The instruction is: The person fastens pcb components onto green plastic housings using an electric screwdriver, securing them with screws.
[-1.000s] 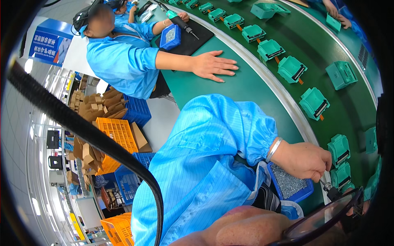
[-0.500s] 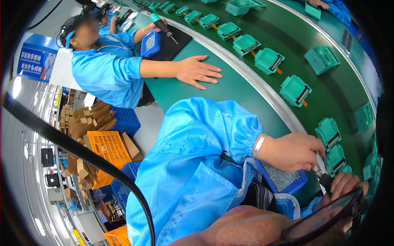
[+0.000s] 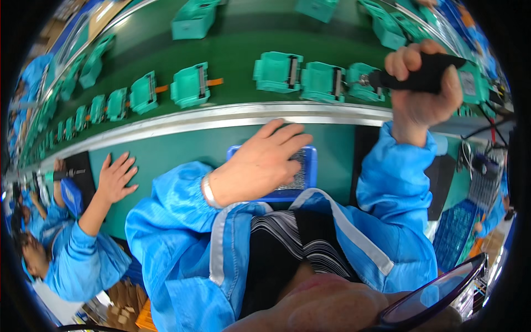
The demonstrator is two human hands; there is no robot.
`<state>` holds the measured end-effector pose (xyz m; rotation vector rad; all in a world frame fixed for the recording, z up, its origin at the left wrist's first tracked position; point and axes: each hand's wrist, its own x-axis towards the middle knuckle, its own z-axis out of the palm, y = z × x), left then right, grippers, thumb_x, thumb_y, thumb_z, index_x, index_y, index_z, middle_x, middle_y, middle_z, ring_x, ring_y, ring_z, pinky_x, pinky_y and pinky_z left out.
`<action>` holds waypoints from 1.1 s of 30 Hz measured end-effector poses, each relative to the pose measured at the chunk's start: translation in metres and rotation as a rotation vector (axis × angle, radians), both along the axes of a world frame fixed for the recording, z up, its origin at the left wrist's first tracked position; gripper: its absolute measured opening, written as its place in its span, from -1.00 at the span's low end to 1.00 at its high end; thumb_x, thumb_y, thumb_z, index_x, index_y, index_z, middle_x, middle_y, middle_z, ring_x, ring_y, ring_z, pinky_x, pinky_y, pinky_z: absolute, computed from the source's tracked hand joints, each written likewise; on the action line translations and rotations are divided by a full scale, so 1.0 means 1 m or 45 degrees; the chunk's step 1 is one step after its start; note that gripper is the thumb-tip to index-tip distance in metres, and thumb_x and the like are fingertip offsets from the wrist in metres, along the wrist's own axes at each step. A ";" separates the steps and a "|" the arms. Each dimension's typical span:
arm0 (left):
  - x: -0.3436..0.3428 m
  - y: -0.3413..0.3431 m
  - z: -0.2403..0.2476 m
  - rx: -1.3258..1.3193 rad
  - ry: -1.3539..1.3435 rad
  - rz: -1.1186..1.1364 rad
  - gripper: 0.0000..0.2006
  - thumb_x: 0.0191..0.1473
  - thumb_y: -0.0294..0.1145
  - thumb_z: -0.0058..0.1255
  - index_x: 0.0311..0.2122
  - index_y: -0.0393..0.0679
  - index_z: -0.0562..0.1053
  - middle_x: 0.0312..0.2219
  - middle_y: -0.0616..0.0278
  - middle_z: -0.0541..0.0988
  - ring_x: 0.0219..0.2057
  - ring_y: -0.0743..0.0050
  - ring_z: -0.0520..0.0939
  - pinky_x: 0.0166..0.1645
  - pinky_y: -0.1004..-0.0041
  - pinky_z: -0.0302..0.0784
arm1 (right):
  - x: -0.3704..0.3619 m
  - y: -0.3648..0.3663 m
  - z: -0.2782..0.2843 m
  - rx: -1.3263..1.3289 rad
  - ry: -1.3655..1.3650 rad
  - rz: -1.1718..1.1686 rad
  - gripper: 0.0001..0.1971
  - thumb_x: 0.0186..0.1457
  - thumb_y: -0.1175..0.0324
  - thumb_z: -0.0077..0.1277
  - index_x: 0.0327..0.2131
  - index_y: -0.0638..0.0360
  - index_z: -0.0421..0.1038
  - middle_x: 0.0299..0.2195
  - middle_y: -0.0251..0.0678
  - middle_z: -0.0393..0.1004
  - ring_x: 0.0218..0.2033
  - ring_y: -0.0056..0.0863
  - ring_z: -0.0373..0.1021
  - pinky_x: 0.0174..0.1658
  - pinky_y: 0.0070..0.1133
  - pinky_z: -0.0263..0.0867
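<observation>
My left hand point(image 3: 255, 169) is palm down over a blue tray point(image 3: 312, 174) of small metal screws point(image 3: 300, 177), its fingers apart; I see nothing held. In my right hand point(image 3: 423, 91) is a black electric screwdriver point(image 3: 417, 73), lying nearly level with its bit pointing left. The bit end reaches a green plastic housing point(image 3: 365, 82) on the conveyor, though contact cannot be made out. Directly left of it stand two more housings, a nearer one point(image 3: 318, 81) and a farther one point(image 3: 274, 72), each with a dark strip along one side.
An aluminium rail point(image 3: 238, 118) runs between the green bench and the green conveyor point(image 3: 232, 44). More housings point(image 3: 189, 84) with orange tabs line the belt leftward. At left, a co-worker's hand point(image 3: 115, 178) rests on the bench. Black mats point(image 3: 442, 185) and cables lie to the right.
The view has swung to the right. My left hand has moved from beside the screwdriver's tip at the housings back over the screw tray. My right hand still holds the screwdriver.
</observation>
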<state>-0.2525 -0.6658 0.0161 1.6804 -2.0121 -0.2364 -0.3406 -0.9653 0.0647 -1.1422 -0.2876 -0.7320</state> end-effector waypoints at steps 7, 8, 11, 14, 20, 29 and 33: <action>-0.007 -0.005 -0.002 0.035 -0.020 0.070 -0.81 -0.21 -0.35 0.26 -0.50 -0.19 0.50 0.09 0.00 0.51 0.20 -0.05 0.45 0.27 -0.02 0.33 | 0.002 -0.010 -0.021 0.051 0.108 -0.136 -0.49 0.16 -0.10 -0.05 -0.06 0.14 0.45 -0.41 -0.30 0.41 -0.49 -0.43 0.27 -0.30 -0.40 0.18; -0.008 -0.007 -0.001 0.066 0.035 0.095 -0.79 -0.22 -0.36 0.29 -0.48 -0.19 0.50 0.09 0.00 0.51 0.20 -0.06 0.45 0.27 -0.02 0.33 | 0.007 -0.003 -0.017 -0.003 0.164 -0.189 -0.48 0.16 -0.12 -0.06 -0.05 0.12 0.43 -0.42 -0.32 0.39 -0.50 -0.45 0.26 -0.32 -0.42 0.17; -0.009 -0.011 -0.001 0.086 -0.004 0.105 -0.75 -0.25 -0.37 0.33 -0.46 -0.21 0.49 0.09 0.00 0.51 0.19 -0.07 0.45 0.27 0.00 0.34 | 0.011 0.018 -0.015 0.106 0.080 -0.251 -0.55 0.15 0.01 0.18 -0.17 0.22 0.39 -0.50 -0.28 0.43 -0.59 -0.42 0.38 -0.45 -0.46 0.34; -0.010 -0.014 0.001 0.097 0.011 0.103 -0.77 -0.24 -0.39 0.32 -0.48 -0.22 0.48 0.08 0.00 0.52 0.18 -0.07 0.47 0.24 0.03 0.37 | 0.011 0.017 -0.021 0.106 0.087 -0.190 -0.55 0.16 0.03 0.16 -0.13 0.24 0.38 -0.49 -0.26 0.44 -0.58 -0.42 0.38 -0.46 -0.44 0.35; -0.012 -0.018 -0.004 0.028 -0.009 0.103 -0.77 -0.24 -0.41 0.32 -0.51 -0.24 0.47 0.05 0.00 0.54 0.14 -0.07 0.50 0.17 0.09 0.44 | 0.014 0.016 -0.029 0.099 0.079 -0.162 -0.57 0.17 0.07 0.14 -0.12 0.25 0.38 -0.49 -0.25 0.44 -0.57 -0.40 0.38 -0.45 -0.44 0.36; -0.010 -0.020 0.008 0.098 0.055 0.056 -0.69 -0.19 -0.29 0.35 -0.39 -0.22 0.49 0.04 -0.02 0.54 0.10 -0.11 0.52 0.15 0.06 0.46 | 0.006 0.016 -0.025 0.206 0.069 -0.129 -0.52 0.21 -0.07 0.07 -0.11 0.21 0.38 -0.50 -0.27 0.44 -0.59 -0.40 0.36 -0.43 -0.41 0.32; -0.010 -0.016 -0.002 -0.005 0.198 0.163 -0.63 -0.18 -0.20 0.39 -0.33 -0.22 0.52 0.02 -0.02 0.54 0.05 -0.12 0.55 0.11 0.07 0.49 | -0.011 0.046 0.014 0.459 0.119 0.013 -0.44 0.20 -0.17 0.02 -0.14 0.23 0.37 -0.52 -0.28 0.42 -0.61 -0.40 0.35 -0.41 -0.36 0.32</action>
